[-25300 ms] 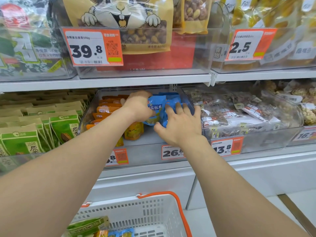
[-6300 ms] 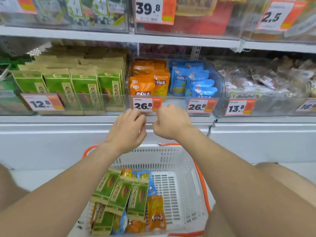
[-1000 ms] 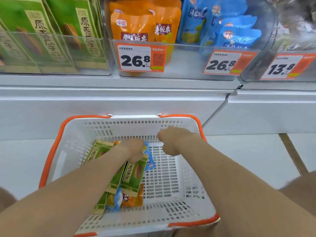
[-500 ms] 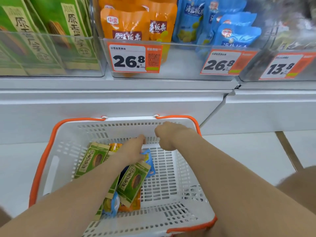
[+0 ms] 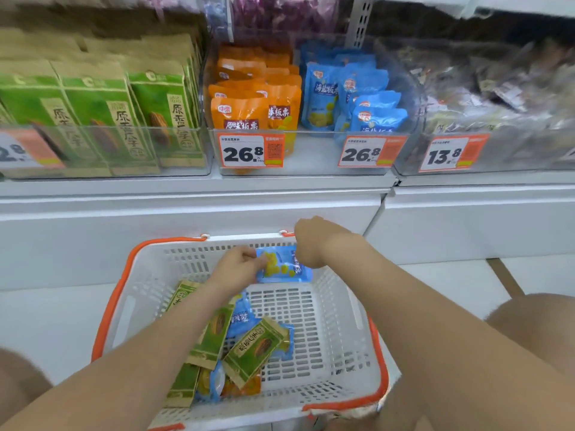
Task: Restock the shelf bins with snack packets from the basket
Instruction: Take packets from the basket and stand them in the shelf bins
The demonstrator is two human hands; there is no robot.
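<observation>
A white basket point(image 5: 348, 331) with orange handles sits on the floor below the shelf. My left hand point(image 5: 236, 269) and my right hand point(image 5: 311, 241) both grip a blue snack packet point(image 5: 283, 265), held just above the basket's far end. Green packets point(image 5: 252, 349), more blue ones point(image 5: 241, 318) and orange ones lie heaped in the basket's left half. On the shelf, a clear bin point(image 5: 311, 157) holds orange packets point(image 5: 242, 113) on the left and blue packets point(image 5: 357, 101) on the right.
A bin of tall green packets point(image 5: 102, 119) stands left of the orange ones. A bin of clear-wrapped snacks point(image 5: 497, 98) is at the right. Price tags hang on the bin fronts. A white cabinet face runs under the shelf. My knees flank the basket.
My left hand has lifted a blue packet out of the heap to the basket's far end, and my right hand has closed on its other edge. The view has tilted up toward the shelf.
</observation>
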